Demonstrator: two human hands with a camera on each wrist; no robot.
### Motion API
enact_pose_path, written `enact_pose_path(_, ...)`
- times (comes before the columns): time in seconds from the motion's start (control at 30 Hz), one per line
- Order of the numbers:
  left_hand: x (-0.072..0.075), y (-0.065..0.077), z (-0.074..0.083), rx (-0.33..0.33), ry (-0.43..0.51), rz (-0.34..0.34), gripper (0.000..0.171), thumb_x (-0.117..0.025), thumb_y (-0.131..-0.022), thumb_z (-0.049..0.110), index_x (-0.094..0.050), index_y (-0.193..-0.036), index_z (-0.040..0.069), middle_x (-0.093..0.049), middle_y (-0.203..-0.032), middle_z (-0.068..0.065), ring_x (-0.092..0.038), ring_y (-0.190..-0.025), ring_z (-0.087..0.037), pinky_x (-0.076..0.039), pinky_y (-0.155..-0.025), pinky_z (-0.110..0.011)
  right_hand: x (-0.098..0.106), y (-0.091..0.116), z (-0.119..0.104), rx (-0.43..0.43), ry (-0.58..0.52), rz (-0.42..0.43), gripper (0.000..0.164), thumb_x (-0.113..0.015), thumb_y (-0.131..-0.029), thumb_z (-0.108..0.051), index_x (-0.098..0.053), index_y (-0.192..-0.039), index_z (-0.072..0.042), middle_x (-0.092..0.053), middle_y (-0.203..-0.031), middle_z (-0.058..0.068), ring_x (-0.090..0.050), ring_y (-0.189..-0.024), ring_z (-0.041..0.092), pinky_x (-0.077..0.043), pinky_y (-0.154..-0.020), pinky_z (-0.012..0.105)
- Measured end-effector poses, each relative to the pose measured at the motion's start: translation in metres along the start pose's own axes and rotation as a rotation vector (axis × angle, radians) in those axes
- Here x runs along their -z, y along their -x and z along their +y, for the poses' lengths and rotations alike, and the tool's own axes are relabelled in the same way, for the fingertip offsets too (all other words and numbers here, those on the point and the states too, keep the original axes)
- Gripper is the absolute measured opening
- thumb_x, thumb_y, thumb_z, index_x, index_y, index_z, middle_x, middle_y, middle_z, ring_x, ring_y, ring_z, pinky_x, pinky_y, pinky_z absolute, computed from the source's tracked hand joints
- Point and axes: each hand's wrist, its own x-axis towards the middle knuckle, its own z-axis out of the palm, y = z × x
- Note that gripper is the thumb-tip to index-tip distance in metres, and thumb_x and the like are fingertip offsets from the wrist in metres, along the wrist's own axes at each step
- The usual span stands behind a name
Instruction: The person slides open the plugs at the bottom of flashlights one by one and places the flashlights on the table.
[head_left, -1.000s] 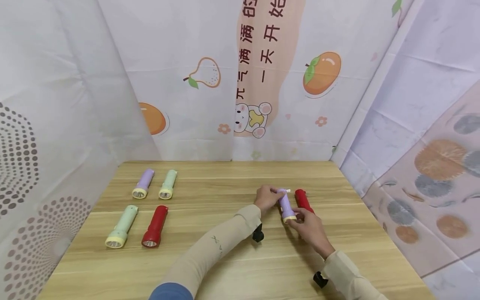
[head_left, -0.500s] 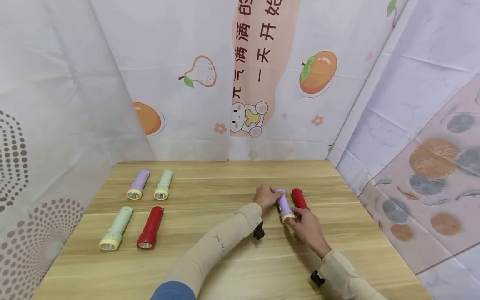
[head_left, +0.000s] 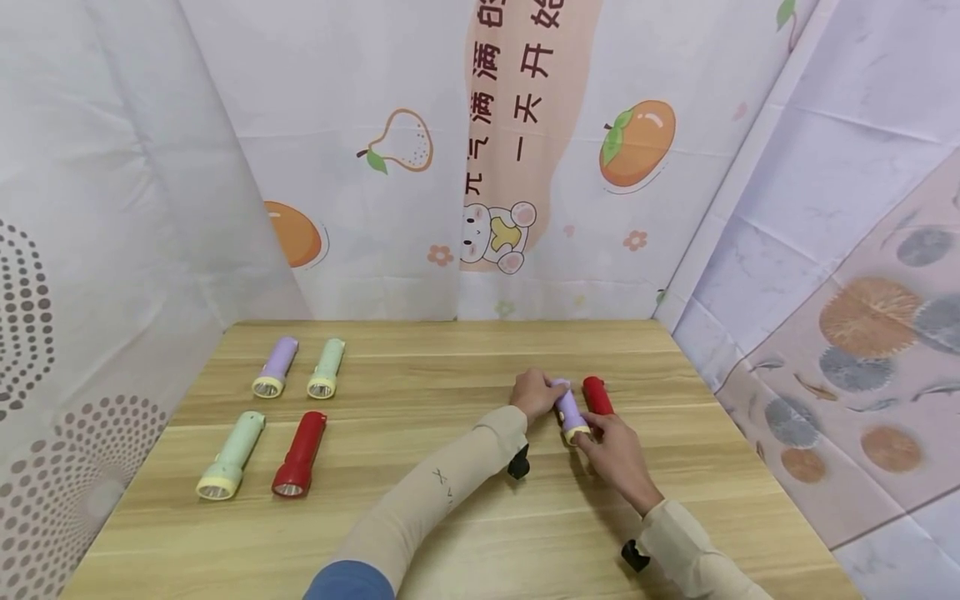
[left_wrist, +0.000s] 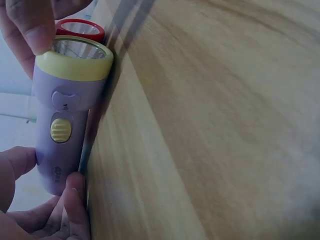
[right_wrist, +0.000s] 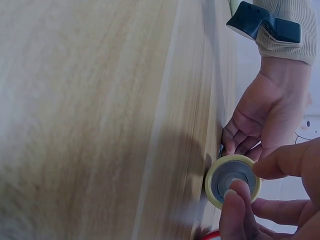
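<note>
Wood-grain bench (head_left: 420, 358) under printed cloth (head_left: 360, 67): lilac flashlight (head_left: 568, 411) pinned between two hands

Near-stillness over the last second. Head view has swung slightly, so all of it sits a touch nearer 9 o'clock; neither hand has let go.

Lilac flashlight at about 2 o'clock from bench centre, tail to 11, lens to 5. Left hand (head_left: 534, 396) pinches the tail between thumb and fingers; right hand (head_left: 617, 454) pinches the lens rim, one fingertip in front of the glass. Yellow switch (left_wrist: 60, 130) faces roughly 9 o'clock. Rim on the bench or just off it: cannot tell.

One real difference: a pale tab that stuck out at the tail a second ago no longer shows. Judged: a small roll of the barrel, or fingers covering it. Reads as fine adjustment of how the flashlight lies, not a carry.

Red flashlight (head_left: 597, 395) just beside, on the 3 o'clock side; a gap shows at the tails, contact at the lens ends hidden by the right hand. It shows slightly less than a second ago.

Well apart, from 9 to 10 o'clock, four others lie unchanged: second lilac flashlight (head_left: 277, 362), far green flashlight (head_left: 327, 365), near green flashlight (head_left: 234, 450), second red flashlight (head_left: 302, 450).
</note>
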Motion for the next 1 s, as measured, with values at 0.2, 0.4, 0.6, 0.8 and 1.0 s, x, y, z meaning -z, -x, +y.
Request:
enact_pose_path(0.2,0.013,0.004,-0.007,-0.023,-0.008,0.005,0.033,-0.079,-0.092,0.034,-0.070,-0.075,0.008,-0.064,-0.072,0.000,-0.052,-0.062,-0.013,-0.043,-0.054,-0.025,-0.004,-0.002,-0.008,-0.002,-0.037,-0.011,0.041,-0.071,-0.094,-0.014,-0.067,-0.129,0.005,-0.061,-0.101,0.015,-0.055,-0.082,0.023,-0.047,-0.064,0.031)
enact_pose_path(0.4,0.029,0.009,-0.017,-0.014,0.089,-0.062,0.032,-0.077,-0.093,0.027,-0.072,-0.107,-0.001,-0.070,-0.082,-0.005,-0.061,-0.069,-0.013,-0.049,-0.062,-0.026,-0.006,-0.003,-0.012,-0.016,-0.093,-0.002,0.040,-0.069,-0.093,-0.011,-0.066,-0.131,0.003,-0.062,-0.100,0.016,-0.053,-0.062,0.015,-0.044,-0.051,0.025)
enact_pose_path(0.6,0.049,0.016,-0.030,-0.021,0.194,-0.128,0.035,-0.076,-0.095,0.031,-0.065,-0.116,0.005,-0.071,-0.087,-0.005,-0.068,-0.074,-0.018,-0.054,-0.061,-0.031,-0.005,-0.005,-0.015,0.032,-0.080,0.059,0.034,-0.068,-0.094,-0.008,-0.068,-0.126,0.002,-0.065,-0.105,0.016,-0.050,-0.068,0.018,-0.041,-0.053,0.025)
enact_pose_path(0.8,0.077,0.033,-0.040,-0.148,0.153,-0.193,0.028,-0.072,-0.099,0.034,-0.066,-0.110,0.010,-0.071,-0.090,-0.008,-0.069,-0.073,-0.023,-0.056,-0.056,-0.034,-0.007,-0.004,-0.023,0.073,-0.089,0.098,0.028,-0.068,-0.093,-0.008,-0.071,-0.119,0.001,-0.069,-0.114,0.019,-0.064,-0.084,0.023,-0.051,-0.069,0.029)
enact_pose_path(1.0,0.107,0.058,-0.048,-0.227,0.137,-0.242,0.024,-0.067,-0.102,0.034,-0.068,-0.112,0.012,-0.072,-0.099,-0.010,-0.071,-0.078,-0.029,-0.059,-0.063,-0.037,-0.015,-0.002,-0.033,0.090,-0.121,0.044,0.023,-0.068,-0.094,-0.010,-0.072,-0.116,-0.003,-0.071,-0.106,0.011,-0.062,-0.078,0.017,-0.051,-0.066,0.027)
